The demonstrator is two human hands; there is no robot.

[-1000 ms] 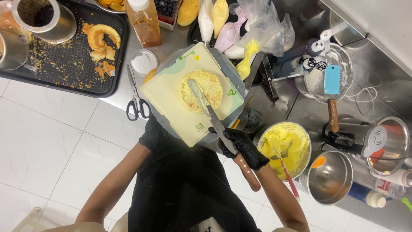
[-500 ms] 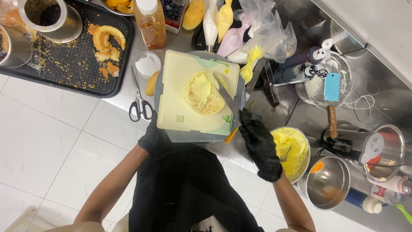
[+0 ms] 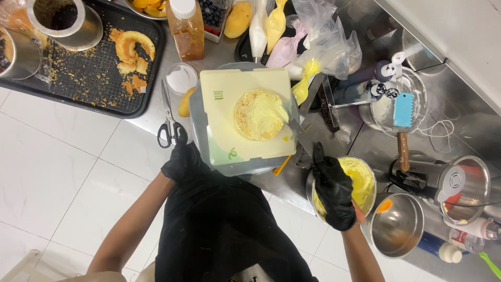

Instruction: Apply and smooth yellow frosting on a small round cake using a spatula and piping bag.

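Steel counter holds a board [image 3: 229, 130] with a round cake [image 3: 255, 115]. Left hand [image 3: 182, 162] grips the board edge to steady it. Right hand [image 3: 334, 190] grips a knife [image 3: 292, 125], spreading cream just ahead.

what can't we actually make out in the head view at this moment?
- Right hand: its grip on the knife handle is hidden by the black glove's back.
- Knife blade: blurred, so its tip on the round cake layer is unclear.
- Left hand: what it touches at the turntable edge is hidden.
- Tall steel cups: cut off by the frame's left edge.
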